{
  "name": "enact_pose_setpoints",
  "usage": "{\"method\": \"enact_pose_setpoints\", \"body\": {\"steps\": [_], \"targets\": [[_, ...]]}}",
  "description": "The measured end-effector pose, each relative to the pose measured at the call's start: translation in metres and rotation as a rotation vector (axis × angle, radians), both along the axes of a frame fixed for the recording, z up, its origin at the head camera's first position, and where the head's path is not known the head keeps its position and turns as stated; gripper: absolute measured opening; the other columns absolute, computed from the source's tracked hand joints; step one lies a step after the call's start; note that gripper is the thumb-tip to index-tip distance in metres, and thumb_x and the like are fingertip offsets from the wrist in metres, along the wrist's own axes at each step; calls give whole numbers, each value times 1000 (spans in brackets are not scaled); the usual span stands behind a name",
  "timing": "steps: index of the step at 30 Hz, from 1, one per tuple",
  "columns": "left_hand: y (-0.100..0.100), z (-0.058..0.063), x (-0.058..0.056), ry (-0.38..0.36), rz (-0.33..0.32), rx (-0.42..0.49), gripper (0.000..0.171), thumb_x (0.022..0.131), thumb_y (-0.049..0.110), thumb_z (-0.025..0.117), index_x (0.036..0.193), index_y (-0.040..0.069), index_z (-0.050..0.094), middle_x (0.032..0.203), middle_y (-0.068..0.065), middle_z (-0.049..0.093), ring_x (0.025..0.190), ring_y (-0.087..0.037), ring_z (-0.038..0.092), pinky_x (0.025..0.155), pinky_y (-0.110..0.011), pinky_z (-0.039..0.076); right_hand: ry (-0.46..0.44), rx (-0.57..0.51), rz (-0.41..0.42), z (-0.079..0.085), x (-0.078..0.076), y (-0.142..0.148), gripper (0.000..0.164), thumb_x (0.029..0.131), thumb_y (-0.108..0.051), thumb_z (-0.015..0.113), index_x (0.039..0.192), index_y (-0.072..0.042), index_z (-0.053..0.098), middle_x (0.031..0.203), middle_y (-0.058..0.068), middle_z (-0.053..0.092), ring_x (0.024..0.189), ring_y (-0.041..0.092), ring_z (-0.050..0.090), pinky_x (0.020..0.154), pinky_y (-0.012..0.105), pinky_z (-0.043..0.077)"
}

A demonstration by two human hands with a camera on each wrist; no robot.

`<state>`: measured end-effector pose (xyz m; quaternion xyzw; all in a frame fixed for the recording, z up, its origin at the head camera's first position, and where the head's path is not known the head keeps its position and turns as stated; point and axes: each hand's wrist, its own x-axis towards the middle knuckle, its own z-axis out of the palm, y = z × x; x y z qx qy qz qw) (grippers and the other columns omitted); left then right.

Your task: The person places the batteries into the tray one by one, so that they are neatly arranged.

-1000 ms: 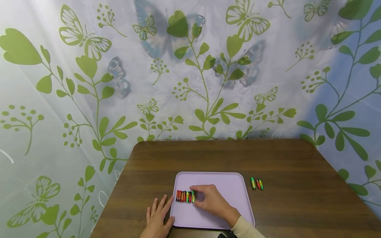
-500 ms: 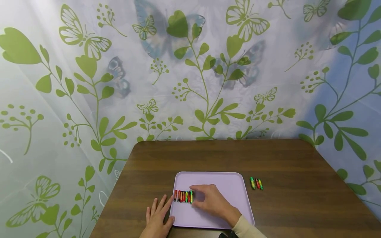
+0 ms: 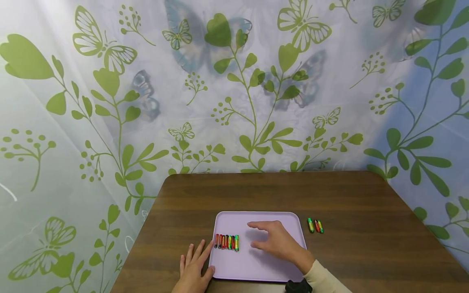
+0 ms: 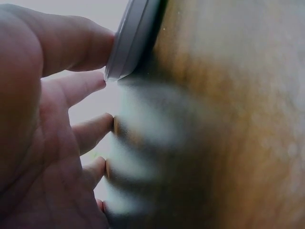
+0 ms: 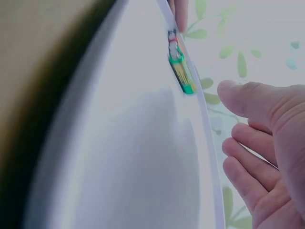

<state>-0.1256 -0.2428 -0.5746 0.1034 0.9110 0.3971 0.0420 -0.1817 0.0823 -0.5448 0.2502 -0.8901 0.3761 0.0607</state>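
A row of several batteries [image 3: 226, 242], red-black ones and green-yellow ones, lies side by side at the left of a lilac tray [image 3: 256, 268]. My right hand [image 3: 280, 242] hovers over the tray to the right of the row, thumb and fingers apart, holding nothing. In the right wrist view a green-ended battery [image 5: 183, 76] lies apart from that hand [image 5: 267, 148]. At the tray's left edge my left hand [image 3: 194, 270] rests on the table with spread fingers. The left wrist view has the left hand's thumb [image 4: 81, 43] touching the tray's rim [image 4: 128, 38].
Three more batteries lie on the table to the right of the tray, a thicker green one [image 3: 310, 225], a red one [image 3: 316, 226] and a thin green one [image 3: 320, 227]. Behind the brown table [image 3: 271, 191] hangs a leaf-and-butterfly curtain [image 3: 227, 101].
The battery row shifted slightly left, its leftmost ones nearing the tray's left wall. My right hand then let go of the row's right end and drew back to the right. The left hand stayed put.
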Motion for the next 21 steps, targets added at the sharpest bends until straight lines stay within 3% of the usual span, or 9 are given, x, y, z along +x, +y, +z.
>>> {"method": "enact_pose_setpoints", "body": {"steps": [4,11,21], "targets": [[1,14,2,-52,-15,4,71,96,17,76,163,22,53,174,-27,36,161,-65,11,119,-88,-4,-20,3,-9,6,0,17,54,87,-20,93,136,-8,77,135,0,79,120,26,78,102,44,63],[-3,-10,-2,-4,-5,-31,72,98,22,73,165,36,49,174,-23,39,163,-61,15,121,-86,-1,21,18,-33,9,-2,49,54,85,-19,94,134,-6,78,132,3,80,114,31,80,99,44,64],[-4,-11,-2,-29,2,-33,74,97,20,76,163,44,51,174,-21,40,163,-61,14,121,-84,-2,46,51,-85,19,3,101,55,86,-22,95,136,-10,77,134,3,80,113,33,80,95,45,66]]}}
